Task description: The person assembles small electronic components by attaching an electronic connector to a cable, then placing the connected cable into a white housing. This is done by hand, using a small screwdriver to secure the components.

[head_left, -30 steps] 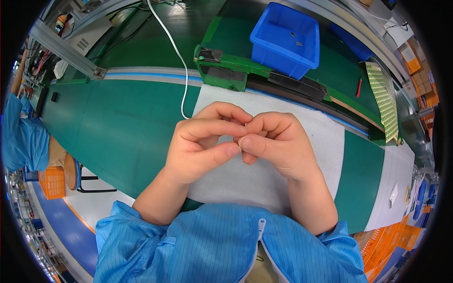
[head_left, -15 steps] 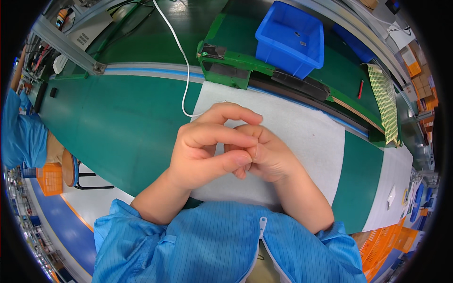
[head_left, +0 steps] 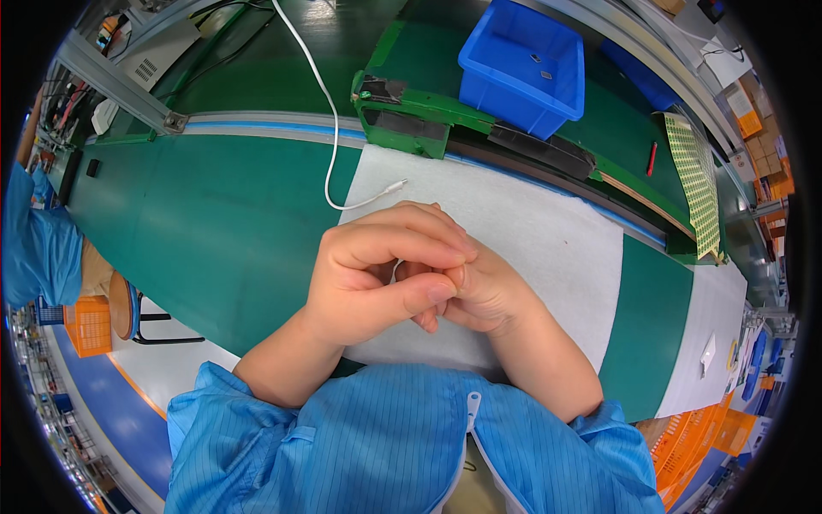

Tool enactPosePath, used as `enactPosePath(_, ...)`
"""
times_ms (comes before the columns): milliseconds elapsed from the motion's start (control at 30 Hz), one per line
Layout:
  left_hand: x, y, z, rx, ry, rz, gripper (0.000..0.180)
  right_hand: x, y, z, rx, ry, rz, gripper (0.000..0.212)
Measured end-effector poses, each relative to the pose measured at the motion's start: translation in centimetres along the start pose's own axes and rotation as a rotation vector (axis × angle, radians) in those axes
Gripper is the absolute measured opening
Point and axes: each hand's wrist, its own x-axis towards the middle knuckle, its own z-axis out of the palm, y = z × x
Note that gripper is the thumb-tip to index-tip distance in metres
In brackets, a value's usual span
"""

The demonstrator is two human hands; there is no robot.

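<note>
Left hand (head_left: 377, 274) is curled over right hand (head_left: 488, 295), fingers pinched narrow on a thin white wire (head_left: 396, 271), seemingly for close control | wire is barely seen between the fingers, above the white mat (head_left: 548, 231) | white cable (head_left: 330, 128) is laid just beyond, untouched

Just beyond the clasped hands a white cable (head_left: 330, 128) crosses a white mat (head_left: 548, 248) and a green bench top (head_left: 214, 231). Farther off stands a bright blue bin (head_left: 522, 64); right of it, a yellow-green dotted sheet (head_left: 695, 184). Below the grip, pale blue pinstriped sleeves (head_left: 385, 445).
</note>
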Motion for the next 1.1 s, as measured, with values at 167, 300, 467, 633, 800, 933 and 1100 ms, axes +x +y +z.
enactPosePath(167,-0.2,0.0,-0.6,0.097,-0.007,0.008,0.019,-0.1,-1.4,0.7,-0.045,0.126,-0.024,0.030)
enactPosePath(300,0.0,0.5,-0.2,0.137,0.034,0.000,0.021,-0.3,-2.1,0.7,-0.148,0.174,-0.070,0.018)
enactPosePath(467,-0.1,0.6,-0.5,0.170,0.028,-0.020,0.020,-0.5,-2.7,0.6,-0.220,0.202,-0.126,0.016)
enactPosePath(633,-0.3,0.6,-0.5,0.189,0.048,-0.093,0.021,-0.6,-3.8,0.6,-0.449,0.262,-0.181,0.016)
enactPosePath(800,-0.2,0.6,-0.1,0.180,0.127,-0.234,0.019,-0.8,-4.3,0.4,-0.589,0.329,-0.201,0.016)
enactPosePath(933,-0.1,0.8,0.0,0.178,0.135,-0.254,0.017,-0.8,-4.3,0.1,-0.594,0.326,-0.188,0.016)
enactPosePath(1100,-0.1,1.0,-0.2,0.183,0.125,-0.273,0.018,-0.6,-4.1,0.1,-0.550,0.314,-0.181,0.016)
